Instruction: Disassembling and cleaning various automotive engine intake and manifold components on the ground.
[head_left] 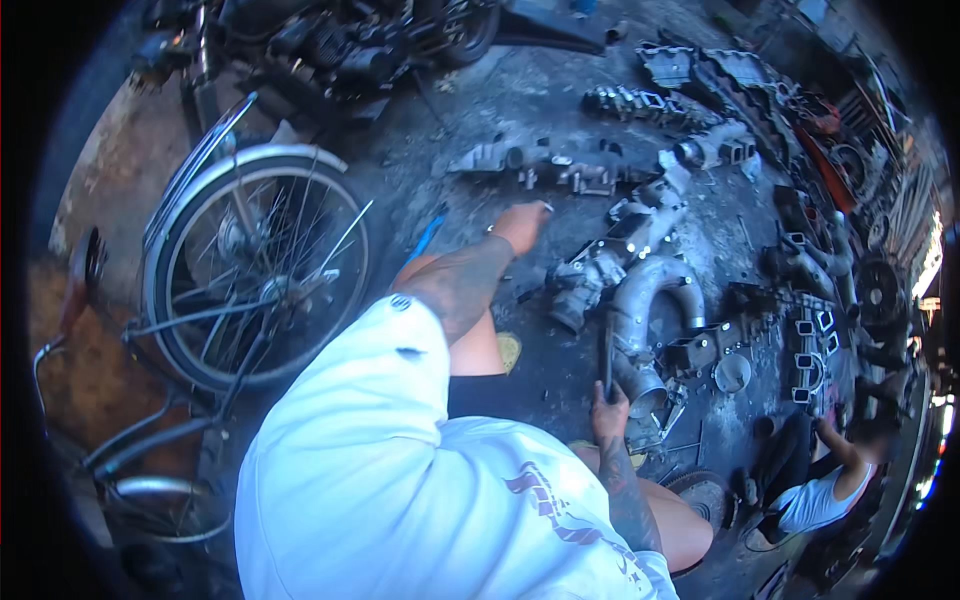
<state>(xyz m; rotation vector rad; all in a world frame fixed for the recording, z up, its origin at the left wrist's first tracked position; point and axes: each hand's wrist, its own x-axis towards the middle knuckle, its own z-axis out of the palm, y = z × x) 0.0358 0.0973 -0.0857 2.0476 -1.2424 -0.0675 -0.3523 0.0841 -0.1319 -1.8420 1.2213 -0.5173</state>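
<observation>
My left hand [522, 228] reaches out over the floor with its fingers closed. A small pale tip shows at the fingertips, too small to name. Just beyond it lies a row of grimy metal engine parts [590, 176]. My right hand [609, 412] is wrapped round a narrow dark metal bar [610, 362], which points away from me. Beside that bar stands a large curved grey metal pipe [632, 300], bent like a hook, with a wide round mouth [645, 388] at its near end. Several ribbed castings [590, 280] lie between my two hands.
At the left stands a bicycle wheel [262, 270] with a pale mudguard, and a motorcycle [330, 50] is behind it. Manifold-like castings [720, 148] cover the floor to the right. Another person [825, 495] sits low at the right, near a round disc [705, 495].
</observation>
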